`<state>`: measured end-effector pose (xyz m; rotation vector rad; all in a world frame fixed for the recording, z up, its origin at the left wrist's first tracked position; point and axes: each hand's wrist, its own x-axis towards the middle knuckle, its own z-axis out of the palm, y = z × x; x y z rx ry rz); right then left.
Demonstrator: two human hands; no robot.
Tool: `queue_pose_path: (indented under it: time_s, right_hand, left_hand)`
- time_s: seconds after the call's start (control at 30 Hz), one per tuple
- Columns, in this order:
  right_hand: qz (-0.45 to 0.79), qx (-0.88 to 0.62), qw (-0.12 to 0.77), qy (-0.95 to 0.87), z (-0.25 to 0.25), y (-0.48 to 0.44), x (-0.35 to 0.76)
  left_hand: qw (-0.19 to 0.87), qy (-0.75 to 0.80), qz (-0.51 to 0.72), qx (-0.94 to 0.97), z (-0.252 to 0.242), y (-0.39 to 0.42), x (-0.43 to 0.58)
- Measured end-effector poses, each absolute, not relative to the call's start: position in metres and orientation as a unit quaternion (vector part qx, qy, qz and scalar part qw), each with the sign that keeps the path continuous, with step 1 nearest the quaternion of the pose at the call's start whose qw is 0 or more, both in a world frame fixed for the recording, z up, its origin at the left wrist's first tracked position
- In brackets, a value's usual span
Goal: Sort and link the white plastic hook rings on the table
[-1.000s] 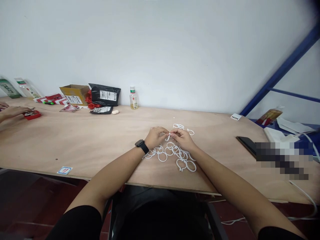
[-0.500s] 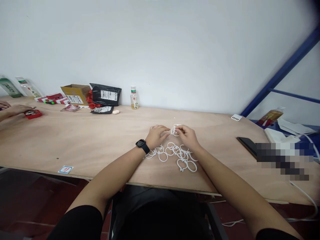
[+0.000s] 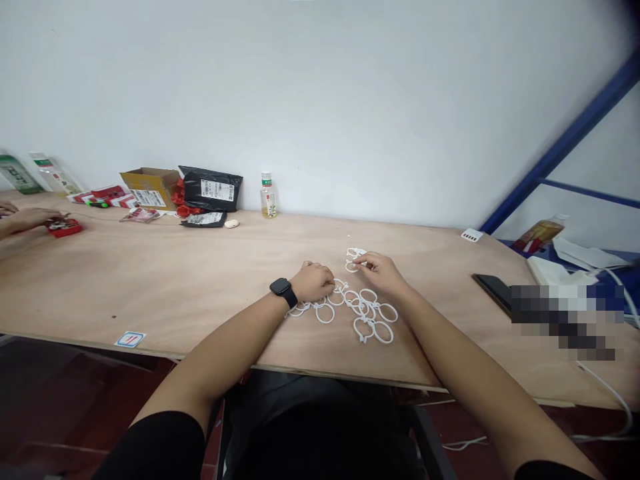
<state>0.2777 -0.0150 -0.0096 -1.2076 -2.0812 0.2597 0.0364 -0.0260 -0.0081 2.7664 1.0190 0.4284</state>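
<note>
Several white plastic rings [image 3: 367, 313] lie in a loose heap on the plywood table [image 3: 175, 280] in front of me. My left hand [image 3: 314, 280], with a black watch [image 3: 283, 291] on the wrist, rests curled on the heap's left side, fingers closed on a ring there. My right hand [image 3: 383, 270] reaches to the far side and pinches a white ring against a small separate cluster of rings [image 3: 353, 256].
A small bottle [image 3: 267, 196], a black mailing bag [image 3: 211, 189], a cardboard box [image 3: 147, 187] and red packets stand at the back left. Another person's hands [image 3: 25, 219] hold a red item at the far left. A dark phone [image 3: 493, 287] and white cables lie right.
My right hand has carried a white ring away from the heap to the small cluster farther back. My left hand has dropped onto the heap's left side.
</note>
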Motion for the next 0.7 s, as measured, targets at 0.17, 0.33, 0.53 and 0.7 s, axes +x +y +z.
queue_pose_path:
  time_s: [0.17, 0.33, 0.53, 0.7]
  right_hand:
    - [0.127, -0.409, 0.291, -0.856, -0.010, -0.024, 0.265]
    - [0.123, -0.423, 0.221, -0.870, -0.015, -0.026, 0.259]
    - [0.117, -0.435, 0.236, -0.861, -0.014, -0.028, 0.255]
    - [0.123, -0.442, 0.315, -0.831, -0.009, -0.032, 0.249]
  left_hand:
    - [0.055, 0.378, 0.152, 0.912, -0.008, -0.025, 0.036]
    - [0.052, 0.391, 0.156, 0.906, -0.010, -0.025, 0.036]
    - [0.060, 0.385, 0.182, 0.903, -0.005, -0.027, 0.036]
    - [0.091, 0.408, 0.238, 0.877, -0.006, -0.027, 0.039]
